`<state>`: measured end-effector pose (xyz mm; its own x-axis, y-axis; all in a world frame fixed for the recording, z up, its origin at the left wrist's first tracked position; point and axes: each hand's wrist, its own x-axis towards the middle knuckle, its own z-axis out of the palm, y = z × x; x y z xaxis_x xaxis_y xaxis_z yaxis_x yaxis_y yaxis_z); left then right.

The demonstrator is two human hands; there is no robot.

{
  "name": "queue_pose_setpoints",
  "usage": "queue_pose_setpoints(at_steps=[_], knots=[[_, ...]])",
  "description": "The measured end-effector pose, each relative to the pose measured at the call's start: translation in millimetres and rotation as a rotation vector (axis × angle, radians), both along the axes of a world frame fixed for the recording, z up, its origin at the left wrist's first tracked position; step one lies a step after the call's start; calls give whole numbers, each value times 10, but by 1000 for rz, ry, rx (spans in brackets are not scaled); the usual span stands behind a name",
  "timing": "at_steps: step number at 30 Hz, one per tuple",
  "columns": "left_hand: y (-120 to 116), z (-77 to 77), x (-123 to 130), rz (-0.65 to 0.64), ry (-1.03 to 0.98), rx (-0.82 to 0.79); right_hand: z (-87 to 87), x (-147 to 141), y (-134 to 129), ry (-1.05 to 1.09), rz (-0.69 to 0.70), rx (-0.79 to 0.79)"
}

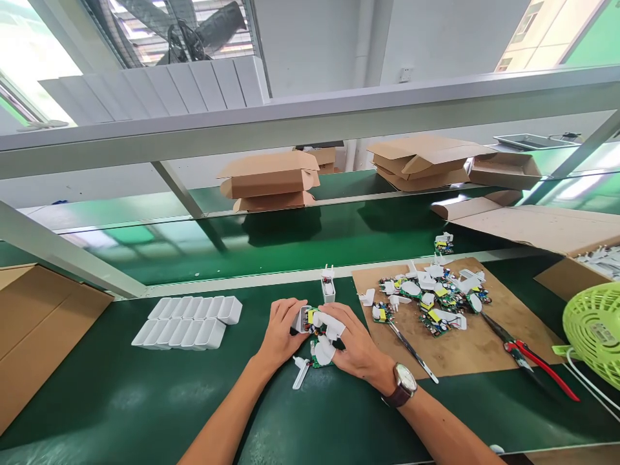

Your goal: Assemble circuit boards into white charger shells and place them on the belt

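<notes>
My left hand point(279, 330) is closed around a small white plastic housing point(299, 319) with its open end turned to the right. A circuit board with a yellow component point(310, 316) sits at that opening; how far inside it is I cannot tell. My right hand point(357, 343), with a watch on the wrist, grips the white plastic piece point(329, 323) joined to this board. Below the fingers lies another circuit board with a round white disc point(323, 351), and beside it a white plug piece point(301, 372). Just behind my hands stands a white housing with plug pins point(328, 289).
Rows of white housings point(188, 323) stand at left. On a brown cardboard sheet point(465, 365) at right lie piled circuit boards point(436, 290), tweezers point(411, 349) and red-handled cutters point(537, 368). A green fan point(595, 332) and cardboard boxes point(271, 174) surround the green bench point(145, 400).
</notes>
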<state>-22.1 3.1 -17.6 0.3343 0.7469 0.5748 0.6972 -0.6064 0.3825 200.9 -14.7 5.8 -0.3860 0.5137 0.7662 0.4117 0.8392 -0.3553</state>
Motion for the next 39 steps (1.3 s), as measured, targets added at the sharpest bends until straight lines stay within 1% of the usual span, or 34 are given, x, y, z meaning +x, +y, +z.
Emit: queue_pose_setpoints(at_steps=[5,12,15,22,31,39], knots=[[-6,9,16,-7,14,36,-69,-2,-15,-53,-12,-6],[-12,40,43,-4,15,93,-164,-11,-21,-69,-47,3],[-14,46,47,-2,18,102,-152,-17,-26,-70,-57,0],[-9,58,40,-13,9,105,-63,-30,-23,-61,-77,-3],[-17,31,38,-11,10,55,-40,-24,-23,-66,-67,-58],[-17,34,43,-18,15,80,-23,-21,-30,-82,-77,-59]])
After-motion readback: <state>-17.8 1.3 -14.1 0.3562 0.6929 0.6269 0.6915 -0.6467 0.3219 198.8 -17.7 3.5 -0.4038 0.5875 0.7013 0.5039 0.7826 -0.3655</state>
